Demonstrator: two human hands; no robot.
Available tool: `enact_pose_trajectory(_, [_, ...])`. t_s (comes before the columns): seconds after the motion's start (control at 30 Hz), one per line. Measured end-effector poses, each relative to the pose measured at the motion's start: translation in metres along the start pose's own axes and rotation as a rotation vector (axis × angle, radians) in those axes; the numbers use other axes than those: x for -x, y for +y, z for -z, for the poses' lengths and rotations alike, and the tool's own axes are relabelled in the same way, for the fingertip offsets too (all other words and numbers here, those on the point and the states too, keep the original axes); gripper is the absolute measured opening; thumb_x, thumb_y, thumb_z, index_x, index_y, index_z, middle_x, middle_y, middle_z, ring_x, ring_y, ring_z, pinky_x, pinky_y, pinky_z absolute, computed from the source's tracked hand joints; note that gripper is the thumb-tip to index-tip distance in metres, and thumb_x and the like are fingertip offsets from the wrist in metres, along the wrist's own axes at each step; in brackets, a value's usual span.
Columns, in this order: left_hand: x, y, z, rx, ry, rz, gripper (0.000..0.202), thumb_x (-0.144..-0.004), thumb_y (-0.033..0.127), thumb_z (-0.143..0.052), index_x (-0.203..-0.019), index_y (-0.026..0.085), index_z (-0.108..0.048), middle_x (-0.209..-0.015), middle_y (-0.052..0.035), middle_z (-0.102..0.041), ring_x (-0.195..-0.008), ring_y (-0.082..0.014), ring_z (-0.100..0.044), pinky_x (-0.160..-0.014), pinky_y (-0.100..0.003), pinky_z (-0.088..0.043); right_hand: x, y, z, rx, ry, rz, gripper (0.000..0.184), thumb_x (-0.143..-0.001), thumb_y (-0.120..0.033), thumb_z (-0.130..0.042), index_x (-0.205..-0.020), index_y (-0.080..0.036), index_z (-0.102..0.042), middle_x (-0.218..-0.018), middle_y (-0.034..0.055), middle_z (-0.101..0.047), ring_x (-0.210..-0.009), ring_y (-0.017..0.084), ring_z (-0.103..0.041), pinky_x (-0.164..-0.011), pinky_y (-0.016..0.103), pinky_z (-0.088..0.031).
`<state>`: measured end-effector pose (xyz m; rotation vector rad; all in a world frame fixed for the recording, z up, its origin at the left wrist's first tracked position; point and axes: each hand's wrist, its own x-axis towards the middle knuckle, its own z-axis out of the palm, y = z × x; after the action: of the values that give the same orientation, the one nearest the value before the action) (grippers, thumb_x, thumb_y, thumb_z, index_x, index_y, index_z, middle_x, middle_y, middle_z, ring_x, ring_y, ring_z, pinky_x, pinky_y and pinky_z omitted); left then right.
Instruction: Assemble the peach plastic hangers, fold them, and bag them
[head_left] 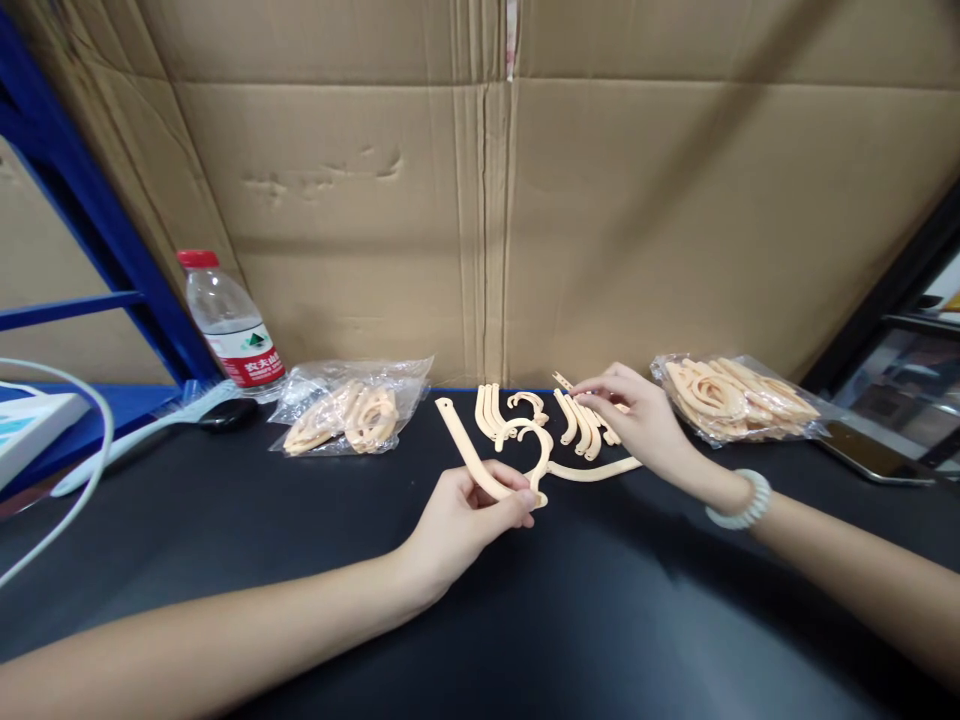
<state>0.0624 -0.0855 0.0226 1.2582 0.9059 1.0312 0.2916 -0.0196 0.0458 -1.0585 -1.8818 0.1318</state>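
Observation:
My left hand (480, 510) is closed around a beige plastic hanger arm (461, 440) and a hanger hook (541, 450), pinched together at their lower ends. The arm slants up to the left and has a hole at its tip; the hook curls over to its right. Behind them, a hanger with arms spread (596, 472) lies on the table. Farther right, my right hand (626, 405) pinches a beige hanger arm (561, 381) with small holes, partly hidden by the fingers. Just below those fingertips lie several loose curved arms (581, 425).
More curved arms (491, 410) and loose hooks (531, 403) lie at the table's back. Clear bags of beige parts stand left (352, 415) and right (739, 395). A water bottle (236, 335), a phone (874, 455) and a white cable (105, 450) are around. Cardboard (337, 220) walls the back.

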Motion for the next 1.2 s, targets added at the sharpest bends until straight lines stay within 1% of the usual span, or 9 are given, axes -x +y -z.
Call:
enact_pose_trajectory(0.27, [-0.001, -0.002, 0.000, -0.029, -0.033, -0.041, 0.023, -0.071, 0.032, -0.079, -0.077, 0.013, -0.068, -0.073, -0.0037, -0.069, -0.068, -0.0170, -0.068, -0.061, -0.025, -0.052, 0.057, -0.053, 0.018, -0.249, -0.136, -0.142, 0.015, -0.091, -0.032, -0.058, -0.095, -0.025, -0.071, -0.050, -0.0032, -0.060, -0.045, 0.014, -0.057, -0.052, 0.029, -0.046])
enact_pose_trajectory(0.43, [-0.002, -0.002, 0.000, -0.019, -0.043, -0.028, 0.026, -0.071, 0.034, -0.079, -0.079, 0.012, -0.066, -0.073, -0.0031, -0.068, -0.065, -0.0156, -0.068, -0.058, -0.023, -0.052, 0.068, -0.052, 0.010, -0.437, -0.146, -0.272, 0.016, -0.091, -0.034, -0.060, -0.100, -0.024, -0.069, -0.077, 0.0041, -0.074, -0.063, 0.019, -0.071, -0.053, 0.028, -0.052])
enact_pose_trajectory(0.57, [-0.002, -0.002, 0.000, 0.004, -0.074, -0.012, 0.028, -0.073, 0.035, -0.078, -0.082, 0.012, -0.065, -0.077, -0.0051, -0.071, -0.060, -0.0134, -0.067, -0.056, -0.022, -0.051, 0.065, -0.049, 0.003, -0.619, -0.120, -0.411, 0.021, -0.086, -0.038, -0.065, -0.098, -0.021, -0.071, -0.100, 0.0099, -0.072, -0.078, 0.023, -0.072, -0.050, 0.026, -0.053])
enact_pose_trajectory(0.7, [-0.003, -0.001, 0.000, -0.017, -0.084, -0.012, 0.027, -0.074, 0.034, -0.078, -0.083, 0.011, -0.065, -0.078, -0.0066, -0.072, -0.057, -0.0116, -0.064, -0.056, -0.022, -0.051, 0.065, -0.044, -0.002, -0.804, -0.030, -0.610, 0.026, -0.079, -0.042, -0.072, -0.085, -0.017, -0.072, -0.094, 0.0105, -0.072, -0.072, 0.018, -0.068, -0.056, 0.027, -0.053])
enact_pose_trajectory(0.8, [-0.003, -0.001, 0.001, -0.024, -0.088, -0.011, 0.026, -0.073, 0.032, -0.078, -0.082, 0.012, -0.065, -0.078, -0.0059, -0.072, -0.058, -0.0116, -0.063, -0.056, -0.022, -0.051, 0.065, -0.040, -0.005, -0.964, 0.064, -0.743, 0.028, -0.071, -0.039, -0.080, -0.086, -0.020, -0.066, -0.086, 0.0051, -0.070, -0.068, 0.014, -0.062, -0.061, 0.027, -0.052])
enact_pose_trajectory(0.87, [-0.004, -0.002, 0.001, -0.022, -0.095, -0.008, 0.024, -0.073, 0.031, -0.078, -0.081, 0.012, -0.065, -0.078, -0.0053, -0.071, -0.058, -0.0111, -0.063, -0.057, -0.022, -0.051, 0.065, -0.039, -0.006, -1.061, 0.099, -0.767, 0.032, -0.069, -0.035, -0.081, -0.091, -0.023, -0.061, -0.078, 0.0006, -0.066, -0.067, 0.013, -0.059, -0.063, 0.027, -0.051])
enact_pose_trajectory(0.97, [-0.004, -0.003, 0.002, -0.015, -0.105, -0.010, 0.024, -0.074, 0.030, -0.078, -0.081, 0.012, -0.064, -0.079, -0.0053, -0.071, -0.058, -0.0100, -0.063, -0.057, -0.021, -0.050, 0.066, -0.040, -0.007, -1.100, 0.034, -0.775, 0.030, -0.071, -0.036, -0.079, -0.091, -0.022, -0.061, -0.074, -0.0007, -0.059, -0.072, 0.015, -0.058, -0.067, 0.030, -0.051])
enact_pose_trajectory(1.1, [-0.004, -0.003, 0.001, -0.025, -0.107, -0.017, 0.024, -0.074, 0.030, -0.077, -0.082, 0.012, -0.063, -0.079, -0.0047, -0.070, -0.059, -0.0102, -0.063, -0.057, -0.021, -0.051, 0.070, -0.044, -0.009, -1.106, -0.073, -0.783, 0.021, -0.079, -0.038, -0.073, -0.088, -0.021, -0.062, -0.095, 0.0055, -0.064, -0.099, 0.022, -0.058, -0.082, 0.036, -0.050])
enact_pose_trajectory(1.2, [-0.003, -0.003, 0.001, -0.056, -0.117, -0.033, 0.023, -0.075, 0.030, -0.077, -0.082, 0.012, -0.064, -0.079, -0.0036, -0.068, -0.060, -0.0108, -0.063, -0.059, -0.022, -0.051, 0.073, -0.045, -0.012, -1.137, -0.107, -0.759, 0.019, -0.082, -0.037, -0.071, -0.091, -0.022, -0.063, -0.100, 0.0051, -0.064, -0.103, 0.021, -0.058, -0.087, 0.036, -0.049])
